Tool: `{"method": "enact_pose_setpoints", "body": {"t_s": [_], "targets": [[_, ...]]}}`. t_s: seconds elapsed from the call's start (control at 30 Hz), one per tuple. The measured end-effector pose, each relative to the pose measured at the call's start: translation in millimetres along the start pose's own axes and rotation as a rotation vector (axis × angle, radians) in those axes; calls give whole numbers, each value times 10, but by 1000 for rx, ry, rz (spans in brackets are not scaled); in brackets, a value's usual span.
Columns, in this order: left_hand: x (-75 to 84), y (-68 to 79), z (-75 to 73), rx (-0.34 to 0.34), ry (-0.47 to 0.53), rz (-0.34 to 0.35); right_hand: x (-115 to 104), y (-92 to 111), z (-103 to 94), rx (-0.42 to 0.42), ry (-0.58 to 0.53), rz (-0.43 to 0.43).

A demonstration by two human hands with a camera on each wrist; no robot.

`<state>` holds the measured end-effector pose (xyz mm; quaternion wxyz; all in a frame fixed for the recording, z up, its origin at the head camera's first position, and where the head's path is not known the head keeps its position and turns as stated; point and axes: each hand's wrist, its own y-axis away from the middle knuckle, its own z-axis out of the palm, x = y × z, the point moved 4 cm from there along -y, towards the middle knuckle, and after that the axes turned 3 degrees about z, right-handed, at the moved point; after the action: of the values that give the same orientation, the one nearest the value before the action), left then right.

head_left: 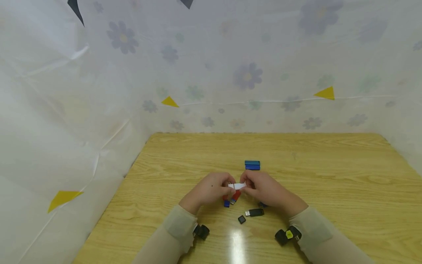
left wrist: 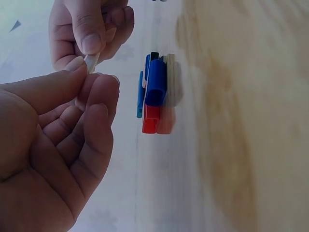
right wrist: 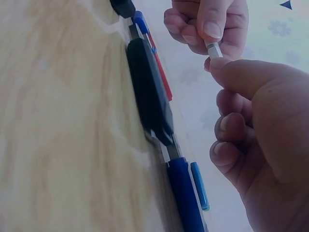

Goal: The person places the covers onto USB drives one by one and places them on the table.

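A small white USB stick (head_left: 238, 186) is held above the table between both hands, with a thin seam across it. My left hand (head_left: 211, 189) pinches its left end between thumb and fingertips. On the other end, my right hand (head_left: 267, 187) does the same; the fingertips hide both ends. Just below the hands lie a red USB stick (head_left: 236, 196) with a bare metal plug and a loose blue cap (head_left: 226, 204). Partly covered by the right hand is a dark blue USB stick (head_left: 263, 204), seen more fully as a blue body (right wrist: 185, 193) in the right wrist view.
Nearer me lie a black USB stick (head_left: 257, 212) with its plug bare and a loose black cap (head_left: 242, 219). Beyond the hands, a teal-and-blue pair of sticks (head_left: 252, 165) lies side by side on the wooden table (head_left: 184, 154). A red cap (left wrist: 150, 121) shows in the left wrist view.
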<state>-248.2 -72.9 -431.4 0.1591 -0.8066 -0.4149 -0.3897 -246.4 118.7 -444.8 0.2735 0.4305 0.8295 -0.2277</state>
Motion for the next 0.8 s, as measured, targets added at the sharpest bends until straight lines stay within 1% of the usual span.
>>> {"method": "enact_pose_setpoints", "body": {"t_s": [0.2, 0.37, 0.47, 0.6, 0.8], "targets": [[22, -9, 25, -9, -16, 5, -50, 8, -16, 6, 21, -20], [23, -16, 30, -10, -17, 11, -77, -9, -30, 11, 65, -37], [49, -28, 16, -1, -18, 9, -75, -19, -49, 26, 85, -26], [64, -51, 9, 6, -20, 2, -61, -12, -68, 44, 75, 1], [28, -20, 10, 9, -3, -11, -75, -16, -32, 47, 57, 7]]}}
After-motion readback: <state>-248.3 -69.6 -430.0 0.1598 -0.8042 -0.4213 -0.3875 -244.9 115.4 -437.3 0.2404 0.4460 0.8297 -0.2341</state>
